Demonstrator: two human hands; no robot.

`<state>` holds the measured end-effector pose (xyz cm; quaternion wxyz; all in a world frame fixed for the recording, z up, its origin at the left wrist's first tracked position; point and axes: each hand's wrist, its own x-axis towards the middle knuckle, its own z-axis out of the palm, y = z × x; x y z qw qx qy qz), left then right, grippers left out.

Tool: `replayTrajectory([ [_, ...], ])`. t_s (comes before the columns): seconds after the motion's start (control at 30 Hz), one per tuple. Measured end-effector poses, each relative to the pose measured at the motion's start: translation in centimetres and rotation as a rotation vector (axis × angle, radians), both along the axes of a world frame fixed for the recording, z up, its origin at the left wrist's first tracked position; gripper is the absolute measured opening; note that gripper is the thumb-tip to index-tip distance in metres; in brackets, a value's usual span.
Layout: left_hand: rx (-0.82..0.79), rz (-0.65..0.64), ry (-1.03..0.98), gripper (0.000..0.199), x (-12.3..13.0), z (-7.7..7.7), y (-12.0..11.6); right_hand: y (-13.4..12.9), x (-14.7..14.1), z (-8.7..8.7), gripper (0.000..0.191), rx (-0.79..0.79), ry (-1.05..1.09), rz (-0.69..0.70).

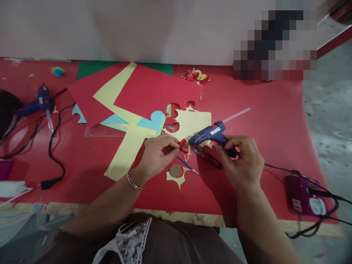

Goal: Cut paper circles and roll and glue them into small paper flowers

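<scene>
My left hand (162, 152) pinches a small red paper piece (183, 145) between thumb and fingertips. In my right hand (243, 159) is a blue hot glue gun (207, 135), held by its handle, with a clear glue stick (237, 114) poking out of the back. The gun's nozzle points left and meets the red piece, or comes very close to it. Scissors (207, 156) lie under the gun. Below my left fingers are a thin blue brush-like tool (188, 165) and a round brown disc (175, 170) beside a cut yellow scrap (177, 180).
Red sheets (156, 86) and cut yellow paper (192, 123) lie ahead. Another glue gun (38, 102) rests at left near a black cable (51, 146). A purple power box (305, 194) with cords sits at right. Red and yellow paper pieces (197, 76) lie at the back.
</scene>
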<state>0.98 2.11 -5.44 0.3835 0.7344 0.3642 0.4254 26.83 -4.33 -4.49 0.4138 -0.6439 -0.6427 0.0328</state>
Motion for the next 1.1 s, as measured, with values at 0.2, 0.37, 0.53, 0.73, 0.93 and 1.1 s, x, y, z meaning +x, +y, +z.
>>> replayTrajectory([
  [0.2, -0.003, 0.0, 0.005, 0.017, 0.01, 0.04, 0.03, 0.03, -0.06, 0.15, 0.025, -0.002, -0.002, 0.004],
  [0.37, -0.003, 0.011, 0.012, 0.015, -0.03, 0.02, 0.07, 0.08, -0.14, 0.22, 0.025, 0.004, 0.01, 0.005],
  [0.53, 0.003, 0.013, 0.03, 0.014, -0.05, 0.12, 0.1, 0.07, -0.18, 0.23, 0.024, 0.003, 0.023, 0.004],
  [0.73, 0.026, 0.007, 0.032, 0.015, 0.03, 0.15, 0.09, 0.1, -0.1, 0.09, 0.024, 0.005, 0.026, 0.001],
  [0.93, 0.01, 0.013, 0.022, 0.015, 0.11, 0.12, 0.03, 0.22, 0.03, -0.08, 0.023, 0.009, 0.023, 0.0],
  [1.1, -0.007, 0.062, 0.051, 0.014, 0.32, 0.02, 0.06, 0.34, -0.26, 0.13, 0.023, 0.02, 0.026, -0.007],
])
